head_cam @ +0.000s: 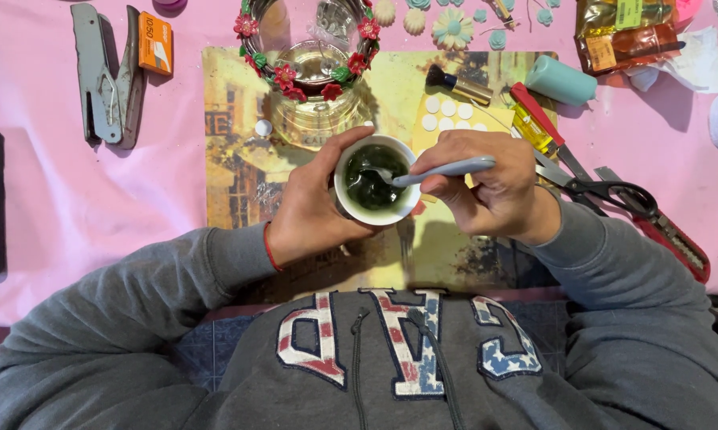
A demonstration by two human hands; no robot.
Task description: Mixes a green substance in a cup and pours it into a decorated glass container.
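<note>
Cup [339,195], small, white and round, holds a dark green liquid and sits over the printed placemat [231,175], near its centre. From the head camera I see the left hand [307,211] wrapped around the cup's left wall, fingers closed on it, thumb at the rim. The right hand [486,187] sits just right of the cup, fingers pinched shut on the grey handle of a spoon [442,170]; the spoon's bowl is dipped in the green liquid. The two hands are apart, with the cup between them.

Beyond the cup stands a clear glass jar [315,87] ringed with a wreath of red flowers and green leaves. Right of the cup lie scissors [606,187] with black handles, and past them a teal cylinder [559,80]. Well left of the cup, off the placemat on the pink tablecloth [48,207], lie a grey plier stapler [104,76] and an orange box [155,44]. Grey sleeves cover both forearms.
</note>
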